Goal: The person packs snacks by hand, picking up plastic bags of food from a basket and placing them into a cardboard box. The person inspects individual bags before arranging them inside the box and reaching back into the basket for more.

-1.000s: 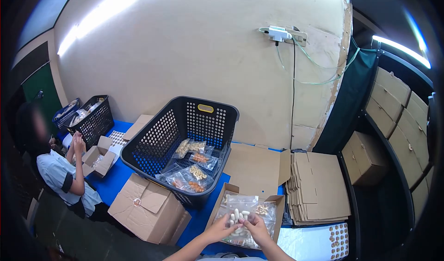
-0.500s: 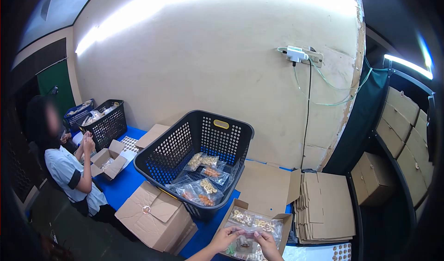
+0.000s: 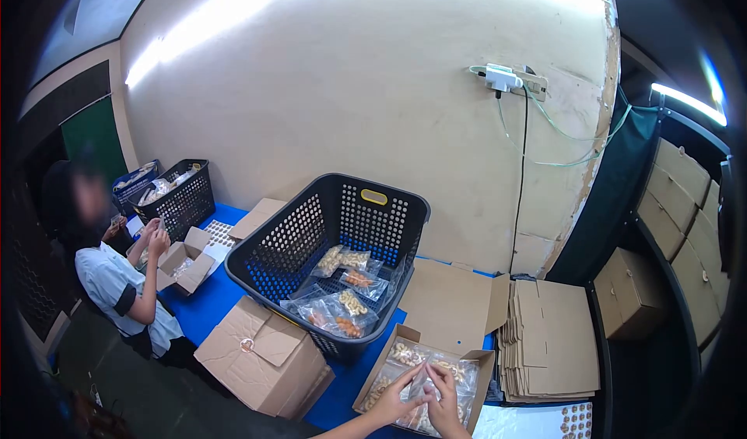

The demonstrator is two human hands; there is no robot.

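My left hand point(image 3: 395, 405) and my right hand point(image 3: 444, 405) are close together over an open cardboard box point(image 3: 363, 392). Both have their fingers pinched, with the fingertips nearly meeting. Between them is a clear plastic bag point(image 3: 417, 386), hard to tell apart from the bags below. Inside the box lie several clear packets point(image 3: 408, 352) of pale, curved snack pieces. The box's lid point(image 3: 447, 303) is folded back towards the wall. My hands hide part of the packets.
A black perforated basket point(image 3: 268, 256) with several snack packets stands left of the box. A closed carton point(image 3: 245, 353) sits in front of it. Flattened cartons point(image 3: 564, 330) are stacked at right, near a sticker sheet point(image 3: 529, 422). A co-worker point(image 3: 128, 283) handles another box point(image 3: 198, 240) at left.
My hands have come closer together, and the bag that was spread between them is now gathered and less visible. The co-worker's hands have shifted slightly. The camera view has moved a little.
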